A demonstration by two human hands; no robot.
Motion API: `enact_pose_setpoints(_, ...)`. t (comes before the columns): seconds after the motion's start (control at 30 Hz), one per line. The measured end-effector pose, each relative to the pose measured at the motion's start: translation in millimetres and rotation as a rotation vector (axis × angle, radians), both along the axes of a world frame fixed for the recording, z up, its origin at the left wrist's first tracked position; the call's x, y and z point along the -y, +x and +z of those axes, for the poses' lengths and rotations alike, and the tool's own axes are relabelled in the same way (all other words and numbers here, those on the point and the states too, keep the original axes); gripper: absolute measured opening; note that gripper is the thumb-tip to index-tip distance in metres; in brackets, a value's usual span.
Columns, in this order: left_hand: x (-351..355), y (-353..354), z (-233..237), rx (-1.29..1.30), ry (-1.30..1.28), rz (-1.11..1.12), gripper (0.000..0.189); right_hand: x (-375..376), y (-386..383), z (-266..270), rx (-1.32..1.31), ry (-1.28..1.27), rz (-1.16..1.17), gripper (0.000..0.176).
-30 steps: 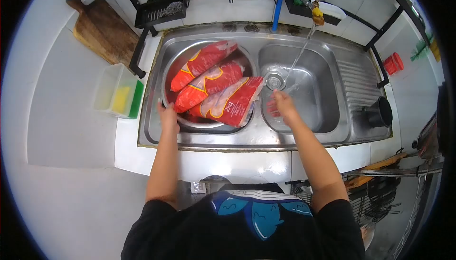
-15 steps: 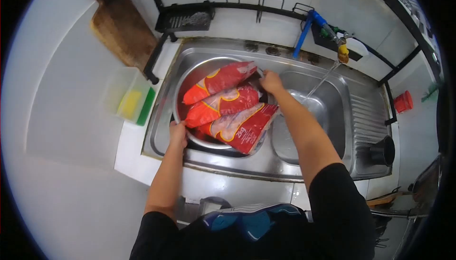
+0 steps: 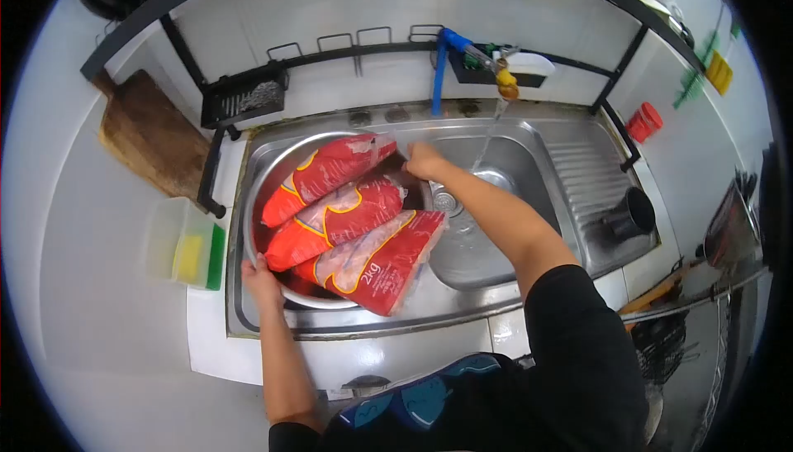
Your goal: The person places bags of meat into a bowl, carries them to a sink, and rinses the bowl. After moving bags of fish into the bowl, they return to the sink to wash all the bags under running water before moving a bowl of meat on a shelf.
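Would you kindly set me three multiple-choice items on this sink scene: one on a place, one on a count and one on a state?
1. Where does the bowl sit?
A. in the left basin
B. on the drainboard
C. on the counter

2. How many red bags lie in it?
A. two
B. three
C. four

3. What state is the tap in?
A. running
B. off
C. hidden

Answers:
1 A, as the steel basin walls surround the bowl.
2 B, as three bags lie side by side across it.
3 A, as water streams from the tap into the right basin.
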State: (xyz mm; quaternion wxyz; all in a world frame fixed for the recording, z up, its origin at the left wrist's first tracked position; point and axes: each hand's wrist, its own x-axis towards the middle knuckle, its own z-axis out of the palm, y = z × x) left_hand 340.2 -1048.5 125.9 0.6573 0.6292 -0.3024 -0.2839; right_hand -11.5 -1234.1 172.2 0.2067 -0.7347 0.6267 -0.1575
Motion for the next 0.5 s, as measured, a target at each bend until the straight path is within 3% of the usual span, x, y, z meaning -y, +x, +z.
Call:
enact_pose_setpoints(0.2,15,-22,75,0.022,-0.117,-0.283,0.006,-56,-59,34,0.35,0.025,-0.198,0.027)
enact_pose_setpoints(0.3,21,-62,96,0.088,-0.052,-0.372,0.006,-82,-99,54,0.378,0.154,-0.301,0.025)
enact_pose_setpoints(0.33,37,-64,71,0.09,-0.054,-0.394,0.007,-87,-119,47,0.348,0.104,-0.327,0.025)
enact_pose_setpoints(0.37,35,-89,83,-0.073,-0.044,-0.49,0.008,-88,-139,37,0.317,0.058,-0.355,0.025)
enact_pose_setpoints(0.43,53,-116,69,0.019,-0.024,-0.54,0.01,-92,-174,34,0.289,-0.051,-0.415,0.024)
enact_pose_setpoints(0.5,68,-143,69,0.27,0.111,-0.578,0.016,-101,-206,34,0.299,-0.154,-0.48,0.024)
